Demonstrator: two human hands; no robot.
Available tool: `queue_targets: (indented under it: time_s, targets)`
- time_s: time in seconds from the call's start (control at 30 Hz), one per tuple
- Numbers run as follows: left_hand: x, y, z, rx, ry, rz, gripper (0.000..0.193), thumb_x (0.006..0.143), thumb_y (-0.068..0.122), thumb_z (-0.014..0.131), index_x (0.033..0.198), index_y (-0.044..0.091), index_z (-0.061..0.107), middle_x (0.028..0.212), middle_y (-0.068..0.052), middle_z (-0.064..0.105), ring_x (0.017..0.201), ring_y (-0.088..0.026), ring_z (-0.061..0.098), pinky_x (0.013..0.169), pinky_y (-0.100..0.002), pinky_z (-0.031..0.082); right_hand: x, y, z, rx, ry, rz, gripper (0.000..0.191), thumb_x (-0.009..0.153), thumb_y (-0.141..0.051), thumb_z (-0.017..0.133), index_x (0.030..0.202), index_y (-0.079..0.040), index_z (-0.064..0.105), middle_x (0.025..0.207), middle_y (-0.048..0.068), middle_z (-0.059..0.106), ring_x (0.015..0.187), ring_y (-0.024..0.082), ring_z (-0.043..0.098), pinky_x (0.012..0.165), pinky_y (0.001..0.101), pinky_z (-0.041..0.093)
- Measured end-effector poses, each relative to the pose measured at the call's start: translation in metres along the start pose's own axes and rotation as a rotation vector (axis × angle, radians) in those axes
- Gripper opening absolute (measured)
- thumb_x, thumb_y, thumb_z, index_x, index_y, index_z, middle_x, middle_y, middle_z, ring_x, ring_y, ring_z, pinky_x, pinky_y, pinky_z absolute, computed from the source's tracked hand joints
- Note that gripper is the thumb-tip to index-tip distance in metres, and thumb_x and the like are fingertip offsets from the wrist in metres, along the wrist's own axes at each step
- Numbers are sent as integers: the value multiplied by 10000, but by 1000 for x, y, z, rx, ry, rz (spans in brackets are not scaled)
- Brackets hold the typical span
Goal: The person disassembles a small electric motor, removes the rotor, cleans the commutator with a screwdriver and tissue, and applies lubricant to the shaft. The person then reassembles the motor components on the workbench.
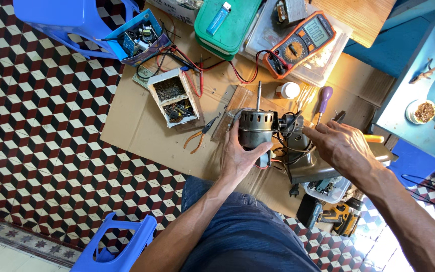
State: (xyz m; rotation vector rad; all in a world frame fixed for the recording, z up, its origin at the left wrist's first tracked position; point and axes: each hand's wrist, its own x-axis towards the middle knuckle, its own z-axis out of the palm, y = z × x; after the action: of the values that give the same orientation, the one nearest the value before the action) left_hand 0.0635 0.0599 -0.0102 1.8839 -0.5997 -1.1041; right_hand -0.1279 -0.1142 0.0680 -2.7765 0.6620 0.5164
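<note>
A person seated over a sheet of cardboard (142, 126) on a patterned tile floor gripped a small electric motor (257, 128) in the left hand (240, 158), fingers and thumb wrapped tight around its dark, slotted casing, the shaft pointing away from the body. The right hand (341, 146) reached in from the other side, fingers together and extended toward the tangle of wires (290, 138) at the motor's end; whether they pinched a wire could not be told. The motor sat at the middle of the cardboard, just in front of the person's knees.

A multimeter (300, 43) lay beyond, its red and black leads trailing across the work (one loop running close to the motor). Orange-handled pliers (197, 137) rested just left of the motor, a purple-handled screwdriver (323, 103) to its right, a wooden box of screws (173, 96) farther left.

The risks looked plain enough: a tug on the thin wires could have snapped a joint, the motor could have rolled from a one-handed grip, and the trailing leads could have snagged.
</note>
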Motion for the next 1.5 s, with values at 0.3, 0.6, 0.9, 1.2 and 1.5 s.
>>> queue_targets:
  time_s: [0.3,0.6,0.9,1.2,1.5]
  targets:
    - [1,21,3,84,30,-32,1208,667,587,864,1570,24,292,1361,-250,477,1265,-386,516,1030,-523,453,-4,15,36,248,128,-51,332,965,34,567,1274,-65,637,971,162,714,913,305,707,888,350,621]
    - [11,27,19,44,167,-102,1185,588,703,846,1478,35,439,1292,-219,504,1246,-360,491,1050,-506,422,-1,23,41,253,97,-62,438,859,31,630,1275,-105,648,1152,160,737,1097,343,694,994,422,581]
    - [20,10,27,25,162,-106,1228,544,715,872,1441,-4,437,1310,-214,500,1277,-357,465,1082,-505,397,-1,14,31,2,245,-149,407,807,34,585,1197,-72,633,856,109,687,733,258,648,661,403,597]
    - [18,13,29,13,179,-126,1239,523,685,896,1435,-9,428,1300,-200,498,1273,-358,471,1078,-498,406,-23,-50,37,100,113,293,109,1027,-114,547,930,-71,574,718,79,636,663,220,654,512,408,528]
    - [6,1,20,-43,110,-30,1283,552,606,903,1533,-4,345,1379,-221,450,1318,-372,448,1093,-512,396,-21,-49,19,73,126,243,150,980,-106,575,1118,-77,627,779,116,656,698,267,676,484,401,541]
